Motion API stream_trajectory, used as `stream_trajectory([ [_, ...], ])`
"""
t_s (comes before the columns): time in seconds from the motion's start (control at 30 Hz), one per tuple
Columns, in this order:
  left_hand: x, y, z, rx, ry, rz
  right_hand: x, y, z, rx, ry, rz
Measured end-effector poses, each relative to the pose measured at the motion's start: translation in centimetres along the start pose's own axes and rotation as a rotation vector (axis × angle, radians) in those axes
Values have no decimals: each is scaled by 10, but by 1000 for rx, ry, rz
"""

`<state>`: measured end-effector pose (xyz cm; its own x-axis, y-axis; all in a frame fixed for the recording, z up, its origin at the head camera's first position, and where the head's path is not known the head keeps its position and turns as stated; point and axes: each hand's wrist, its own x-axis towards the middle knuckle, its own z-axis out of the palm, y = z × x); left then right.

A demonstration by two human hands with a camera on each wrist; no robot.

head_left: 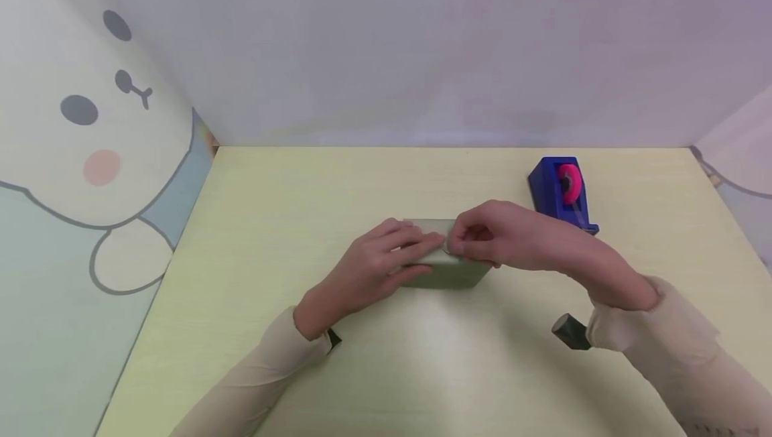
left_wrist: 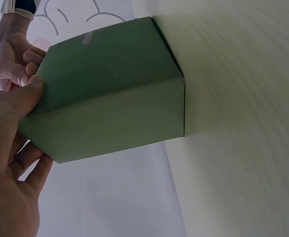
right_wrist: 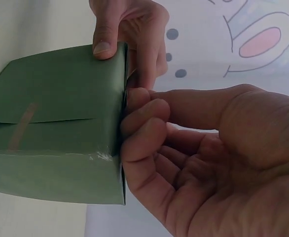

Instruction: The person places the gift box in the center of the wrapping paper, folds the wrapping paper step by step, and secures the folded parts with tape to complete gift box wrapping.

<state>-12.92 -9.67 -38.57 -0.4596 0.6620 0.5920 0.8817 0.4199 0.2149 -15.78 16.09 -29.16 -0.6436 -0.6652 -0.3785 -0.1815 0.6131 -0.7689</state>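
A green box (head_left: pixel 446 275) with folded sides stands on the table between both hands. My left hand (head_left: pixel 386 259) holds its upper left part, fingers laid over the top and thumb against the near side; in the left wrist view the thumb (left_wrist: pixel 32 91) presses at the box's edge. My right hand (head_left: pixel 500 236) is at the right of the top, thumb and forefinger pinched together on a thin lifted edge there, mostly hidden by the fingertips. Strips of clear tape cross a seam on the box, one tape strip (right_wrist: pixel 22 126) plain in the right wrist view.
A blue tape dispenser (head_left: pixel 559 192) with a pink roll stands behind the right forearm. Beyond the pale yellow table (head_left: pixel 313 182) rises a plain wall (head_left: pixel 422 55); a cartoon animal is printed on the left side wall (head_left: pixel 54 249). A black piece (head_left: pixel 569 332) sits by the right sleeve.
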Motion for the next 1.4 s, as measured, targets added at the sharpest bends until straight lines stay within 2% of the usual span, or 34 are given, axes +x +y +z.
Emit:
stream_trajectory([
  [0.23, 0, 0, -1, -1, 12, 19, 6, -7, -1, -42, -30, 18],
  [0.47, 3, 0, -1, 138, 24, 110, 13, -16, -6, -169, -84, 107],
  [0.6, 3, 1, -1, 196, 29, 128, 16, -21, -9, -190, -143, 170],
  [0.93, 3, 2, -2, 135, 33, 95, 21, -23, -17, -83, -239, 269],
  [1.4, 4, 4, -3, 127, 53, 99, 31, -41, -17, -75, -283, 472],
])
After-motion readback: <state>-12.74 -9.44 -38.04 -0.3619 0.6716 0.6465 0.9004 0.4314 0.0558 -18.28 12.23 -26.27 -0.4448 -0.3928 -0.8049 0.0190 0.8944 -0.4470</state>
